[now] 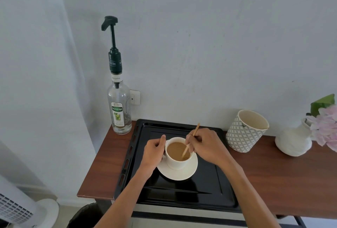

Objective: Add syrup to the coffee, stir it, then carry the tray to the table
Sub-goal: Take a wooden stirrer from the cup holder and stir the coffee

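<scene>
A white cup of milky coffee stands on a white saucer on the black tray. My left hand grips the cup's left side, at its handle. My right hand pinches a thin wooden stir stick, whose lower end dips into the coffee. The syrup bottle, clear glass with a tall dark pump, stands at the tray's far left corner, by the wall.
The tray lies on a narrow wooden shelf against the wall. A patterned paper cup tilts to the tray's right, then a white vase with pink flowers. A white fan base sits on the floor at left.
</scene>
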`<state>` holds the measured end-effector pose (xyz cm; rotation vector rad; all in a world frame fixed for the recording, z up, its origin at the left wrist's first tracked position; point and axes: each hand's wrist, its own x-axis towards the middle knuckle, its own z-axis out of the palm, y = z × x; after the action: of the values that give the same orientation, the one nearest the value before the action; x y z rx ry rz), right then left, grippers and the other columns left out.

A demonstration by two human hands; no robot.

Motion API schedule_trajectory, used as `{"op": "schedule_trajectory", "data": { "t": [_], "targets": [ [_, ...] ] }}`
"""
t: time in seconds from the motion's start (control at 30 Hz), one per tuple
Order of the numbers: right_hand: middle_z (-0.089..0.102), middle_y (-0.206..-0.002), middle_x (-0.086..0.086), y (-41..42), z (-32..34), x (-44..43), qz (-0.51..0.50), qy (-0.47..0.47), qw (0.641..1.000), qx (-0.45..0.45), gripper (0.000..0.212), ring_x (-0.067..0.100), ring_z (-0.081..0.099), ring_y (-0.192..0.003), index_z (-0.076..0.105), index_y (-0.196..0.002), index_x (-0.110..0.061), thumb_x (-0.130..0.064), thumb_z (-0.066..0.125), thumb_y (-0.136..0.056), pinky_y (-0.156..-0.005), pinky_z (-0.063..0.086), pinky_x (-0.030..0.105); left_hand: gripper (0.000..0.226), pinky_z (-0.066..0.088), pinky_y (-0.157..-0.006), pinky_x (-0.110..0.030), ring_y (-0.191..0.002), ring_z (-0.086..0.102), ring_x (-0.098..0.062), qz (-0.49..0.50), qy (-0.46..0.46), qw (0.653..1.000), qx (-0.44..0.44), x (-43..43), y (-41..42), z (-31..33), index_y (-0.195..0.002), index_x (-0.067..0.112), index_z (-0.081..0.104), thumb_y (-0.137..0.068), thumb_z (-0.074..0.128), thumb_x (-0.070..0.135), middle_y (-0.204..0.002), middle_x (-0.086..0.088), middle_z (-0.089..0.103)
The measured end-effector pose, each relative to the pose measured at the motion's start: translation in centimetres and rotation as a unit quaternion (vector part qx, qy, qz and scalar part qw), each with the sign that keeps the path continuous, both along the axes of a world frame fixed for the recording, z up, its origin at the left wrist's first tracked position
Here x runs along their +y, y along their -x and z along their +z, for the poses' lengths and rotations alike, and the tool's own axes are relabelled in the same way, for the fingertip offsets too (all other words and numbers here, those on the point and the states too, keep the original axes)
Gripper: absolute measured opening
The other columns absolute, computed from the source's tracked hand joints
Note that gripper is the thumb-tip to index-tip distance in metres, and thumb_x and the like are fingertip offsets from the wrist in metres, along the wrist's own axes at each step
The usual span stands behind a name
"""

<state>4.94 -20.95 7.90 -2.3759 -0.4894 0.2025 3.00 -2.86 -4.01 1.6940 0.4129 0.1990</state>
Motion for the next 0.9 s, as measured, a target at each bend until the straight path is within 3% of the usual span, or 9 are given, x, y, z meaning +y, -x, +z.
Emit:
{"op": "schedule_trajectory", "data": {
  "t": [0.07,0.17,0.33,0.43,0.6,0.8,0.9],
  "targets": [
    [0.077,-0.067,-0.007,0.3,-0.2,1.0,0.019,-0.020,1.000,0.008,0.033,0.006,0.072,-0.068,0.075,-0.077,-0.026,-0.022,0.055,-0.103,-0.077,0.060,0.029,0.060,0.036,-0.052,-0.030,-0.053,0.041,-0.019,-0.002,0.001,1.000,-0.003,0.0,0.0,0.1,-0.061,-0.003,0.048,-0.102,0.049,0.041,-0.053,-0.004,0.044],
    [0.077,-0.071,-0.002,0.1,-0.3,2.1,0.005,-0.045,0.999,-0.015,0.027,0.006,0.072,-0.072,0.076,-0.084,-0.021,-0.018,0.056,-0.102,-0.084,0.060,0.033,0.056,0.035,-0.054,-0.032,-0.053,0.040,-0.019,-0.003,-0.004,1.000,-0.007,0.0,0.1,0.1,-0.057,0.006,0.049,-0.102,0.049,0.039,-0.051,-0.003,0.041],
    [0.071,-0.067,-0.007,-0.7,0.3,0.5,-0.054,0.029,0.996,-0.059,0.028,0.014,0.065,-0.063,0.074,-0.080,-0.019,-0.021,0.055,-0.101,-0.076,0.059,0.043,0.055,0.036,-0.053,-0.030,-0.048,0.040,-0.013,0.000,-0.005,1.000,-0.001,0.0,0.1,0.2,-0.055,0.012,0.047,-0.102,0.049,0.040,-0.047,0.003,0.042],
    [0.073,-0.063,-0.003,-0.1,0.3,0.1,-0.024,0.026,0.999,-0.013,0.033,0.021,0.071,-0.066,0.073,-0.075,-0.024,-0.021,0.054,-0.101,-0.075,0.060,0.040,0.056,0.036,-0.052,-0.029,-0.049,0.041,-0.015,0.000,-0.002,1.000,-0.001,0.0,0.2,0.2,-0.057,0.007,0.049,-0.102,0.049,0.040,-0.049,0.001,0.043],
    [0.077,-0.070,-0.001,0.2,-0.4,2.2,0.007,-0.054,0.998,-0.006,0.027,0.009,0.073,-0.070,0.075,-0.083,-0.019,-0.018,0.056,-0.103,-0.081,0.060,0.031,0.060,0.034,-0.049,-0.028,-0.048,0.040,-0.017,-0.003,-0.003,1.000,-0.004,0.1,0.1,0.2,-0.061,-0.005,0.048,-0.102,0.050,0.039,-0.048,-0.001,0.042],
    [0.070,-0.067,-0.010,-0.4,0.2,0.4,-0.071,0.038,0.994,-0.073,0.026,0.014,0.071,-0.072,0.074,-0.083,-0.021,-0.023,0.056,-0.101,-0.078,0.059,0.042,0.055,0.036,-0.047,-0.024,-0.046,0.041,-0.013,0.001,-0.003,1.000,0.004,0.0,0.1,0.2,-0.055,0.011,0.049,-0.102,0.049,0.040,-0.049,0.000,0.046],
    [0.073,-0.061,-0.009,0.1,0.0,-0.3,-0.062,0.031,0.997,-0.033,0.030,0.009,0.072,-0.071,0.073,-0.077,-0.025,-0.023,0.055,-0.101,-0.081,0.059,0.039,0.057,0.036,-0.048,-0.025,-0.047,0.041,-0.012,0.001,-0.003,1.000,0.010,0.0,0.1,0.2,-0.054,0.010,0.047,-0.102,0.049,0.041,-0.049,0.001,0.045]
  ]
}}
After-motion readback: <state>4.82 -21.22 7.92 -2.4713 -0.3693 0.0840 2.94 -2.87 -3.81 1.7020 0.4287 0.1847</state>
